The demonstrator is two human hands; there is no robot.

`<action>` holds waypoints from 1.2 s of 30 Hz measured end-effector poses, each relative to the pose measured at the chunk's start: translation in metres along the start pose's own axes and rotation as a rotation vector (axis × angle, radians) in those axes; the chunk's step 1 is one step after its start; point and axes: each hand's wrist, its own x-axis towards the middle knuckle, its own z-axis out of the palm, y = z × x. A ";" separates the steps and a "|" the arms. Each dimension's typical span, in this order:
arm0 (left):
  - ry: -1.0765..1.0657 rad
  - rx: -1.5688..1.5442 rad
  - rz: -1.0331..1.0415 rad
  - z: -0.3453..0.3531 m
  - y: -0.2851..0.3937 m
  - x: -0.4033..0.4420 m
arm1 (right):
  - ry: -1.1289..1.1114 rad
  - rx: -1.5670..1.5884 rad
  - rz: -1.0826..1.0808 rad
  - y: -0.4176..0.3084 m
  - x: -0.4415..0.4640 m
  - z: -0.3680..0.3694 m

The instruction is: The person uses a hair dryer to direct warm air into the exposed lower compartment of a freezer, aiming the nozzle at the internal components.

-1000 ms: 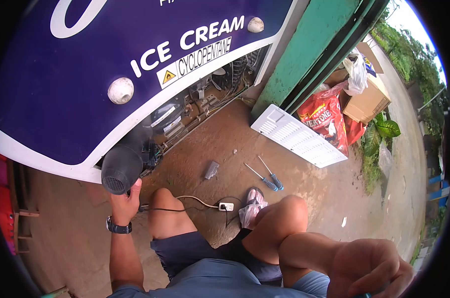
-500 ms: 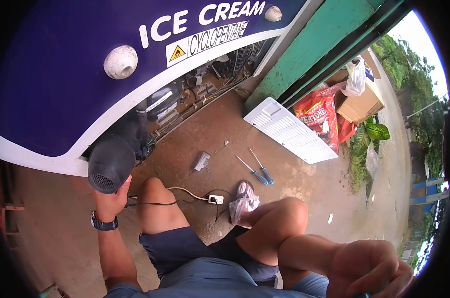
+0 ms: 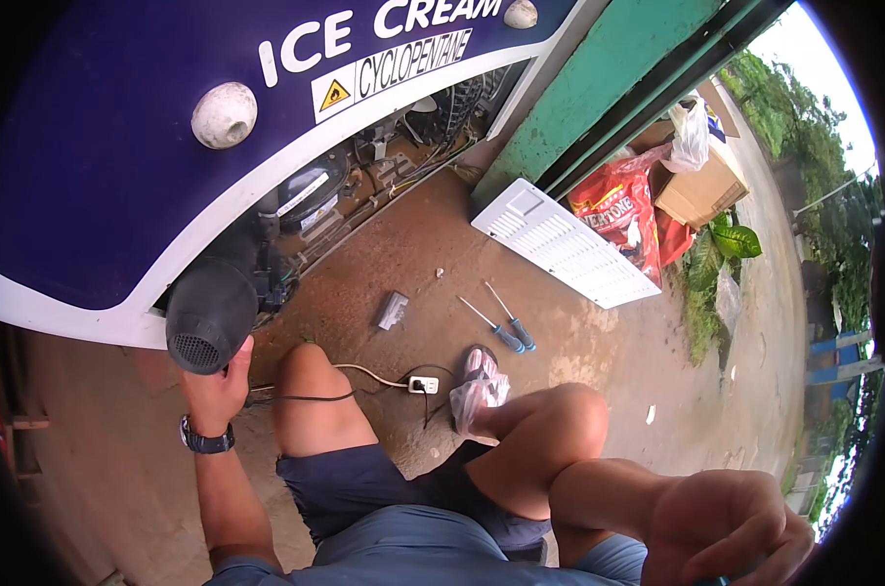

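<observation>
My left hand is wrapped round the handle of a black hair dryer. The dryer's grille end faces me, and its front reaches into the open lower bay of a freezer. Inside that bay sits a black compressor among pipes and wires. At the lower right, my right hand is raised near my knee with its fingers curled. A sliver of something teal shows beneath it at the frame's edge, too hidden to name.
Two blue-handled screwdrivers and a small grey block lie on the floor. A power cord runs to a white extension socket near my foot. A white vented panel leans by a green post, beside a red bag and a cardboard box.
The view has shifted a little, so the freezer and floor items sit slightly higher and farther left. My left hand still holds the hair dryer at the bay; my right hand stays curled.
</observation>
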 end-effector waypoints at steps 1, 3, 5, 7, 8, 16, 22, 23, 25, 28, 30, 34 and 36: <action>0.000 -0.005 -0.023 0.000 0.001 0.000 | 0.002 0.029 0.007 0.000 0.001 0.001; 0.000 -0.001 0.004 -0.001 -0.001 0.001 | 0.171 0.251 -0.241 0.020 0.002 0.016; 0.003 0.000 0.033 -0.001 -0.002 0.001 | 0.333 0.472 -0.496 0.025 0.004 0.020; 0.005 -0.011 0.030 -0.001 0.000 0.003 | 0.336 0.467 -0.496 0.023 0.006 0.019; 0.009 -0.005 0.040 -0.001 0.001 0.004 | 0.339 0.467 -0.501 0.022 0.007 0.019; 0.029 -0.011 0.035 -0.001 0.006 0.005 | 0.208 0.231 -0.288 0.005 0.010 0.003; -0.011 -0.016 0.025 -0.003 -0.004 0.001 | 0.235 0.321 -0.327 0.008 0.010 0.001; -0.010 -0.014 0.022 -0.003 -0.002 0.001 | 0.222 0.318 -0.319 0.008 0.010 0.000; -0.003 -0.075 0.012 -0.002 0.002 0.002 | 0.170 0.278 -0.277 0.008 0.010 -0.003; 0.005 -0.084 0.015 -0.002 -0.002 0.002 | 0.072 0.212 -0.138 0.004 0.010 -0.008; 0.005 -0.093 0.003 -0.002 -0.001 0.002 | 0.070 0.150 -0.108 0.001 0.009 -0.008; -0.003 -0.071 -0.014 -0.002 0.002 0.002 | 0.291 -0.010 -0.211 0.000 0.003 -0.009; 0.001 -0.072 -0.012 -0.004 0.004 0.002 | 0.255 0.071 -0.204 0.005 0.004 -0.008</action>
